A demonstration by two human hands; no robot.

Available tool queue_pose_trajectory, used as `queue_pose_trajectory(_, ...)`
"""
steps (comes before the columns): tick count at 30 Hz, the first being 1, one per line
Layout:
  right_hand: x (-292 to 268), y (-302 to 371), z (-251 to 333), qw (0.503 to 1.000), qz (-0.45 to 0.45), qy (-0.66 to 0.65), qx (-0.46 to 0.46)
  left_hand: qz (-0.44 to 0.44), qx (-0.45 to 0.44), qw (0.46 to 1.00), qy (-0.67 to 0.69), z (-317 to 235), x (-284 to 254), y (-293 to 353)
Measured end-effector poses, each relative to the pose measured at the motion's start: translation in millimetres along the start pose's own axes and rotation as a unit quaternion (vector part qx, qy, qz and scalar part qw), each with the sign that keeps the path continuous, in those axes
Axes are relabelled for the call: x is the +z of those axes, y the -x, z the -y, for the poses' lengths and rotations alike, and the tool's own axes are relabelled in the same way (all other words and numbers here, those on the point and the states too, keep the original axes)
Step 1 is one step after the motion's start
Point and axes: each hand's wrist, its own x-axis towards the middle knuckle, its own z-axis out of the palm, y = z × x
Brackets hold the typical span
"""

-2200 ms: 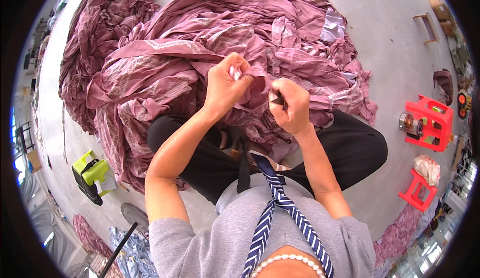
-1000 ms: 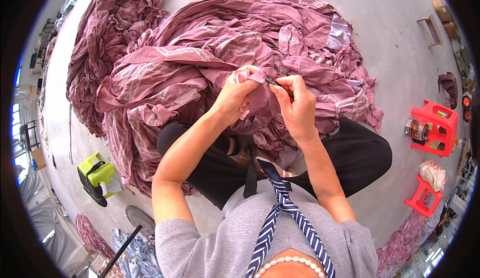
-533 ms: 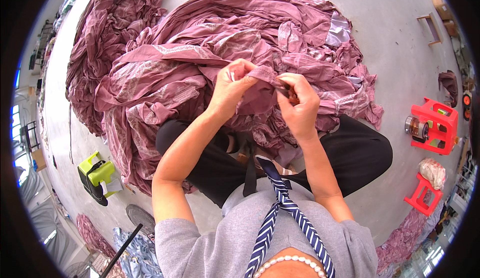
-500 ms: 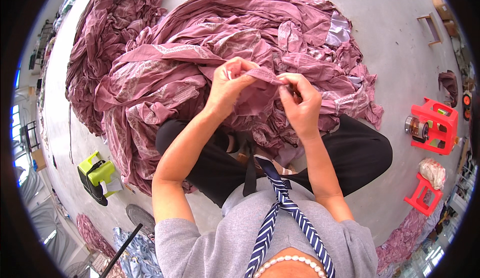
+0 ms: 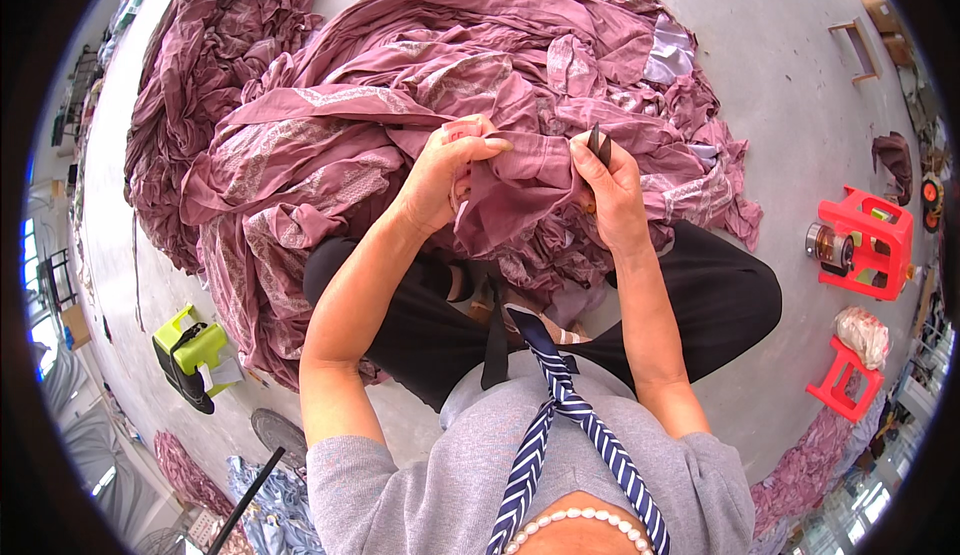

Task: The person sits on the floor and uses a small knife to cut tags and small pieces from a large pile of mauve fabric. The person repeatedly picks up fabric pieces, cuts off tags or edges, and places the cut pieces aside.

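Note:
A stretch of dusty-pink fabric (image 5: pixel 518 187) is drawn out between my two hands, its seamed edge uppermost and a flap hanging below. My left hand (image 5: pixel 438 177) pinches one end, thumb on top; a small pale tag with red marks (image 5: pixel 461 131) shows by its fingers. At the other end, my right hand (image 5: pixel 613 193) grips the cloth. Two dark pointed blades, like those of thread snips (image 5: pixel 600 145), stick up from between the right thumb and fingers; their handle is hidden. Under both hands spreads a large heap of the same pink patterned fabric (image 5: pixel 400 65).
My crossed legs in black trousers (image 5: pixel 715 290) border the heap. To the right stand a red plastic stool (image 5: pixel 872 217) holding a glass jar and a smaller red stool (image 5: pixel 838 395) with a plastic bag. A lime-green stool (image 5: pixel 205 347) stands left. More fabric (image 5: pixel 270 510) lies lower left.
The cloth edge has been pulled wider and turned, so a broader flap faces me. Dark blade tips now show above my right hand. My left thumb has shifted along the edge.

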Motion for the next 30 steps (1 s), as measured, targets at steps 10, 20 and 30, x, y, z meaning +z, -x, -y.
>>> queue_pose_trajectory(10,-3.4,-0.3,-8.1,0.999,-0.004,0.046,-0.021,-0.004,-0.045,0.99,-0.136,0.7,12.8,3.3)
queue_pose_trajectory(20,1.7,2.7,7.5,0.89,-0.071,0.397,-0.211,0.01,-0.066,0.998,-0.013,3.7,0.0,1.3)
queue_pose_trajectory(30,19.8,18.1,10.6,0.85,-0.064,0.48,-0.209,-0.026,-0.044,0.999,0.009,5.6,0.7,1.6)
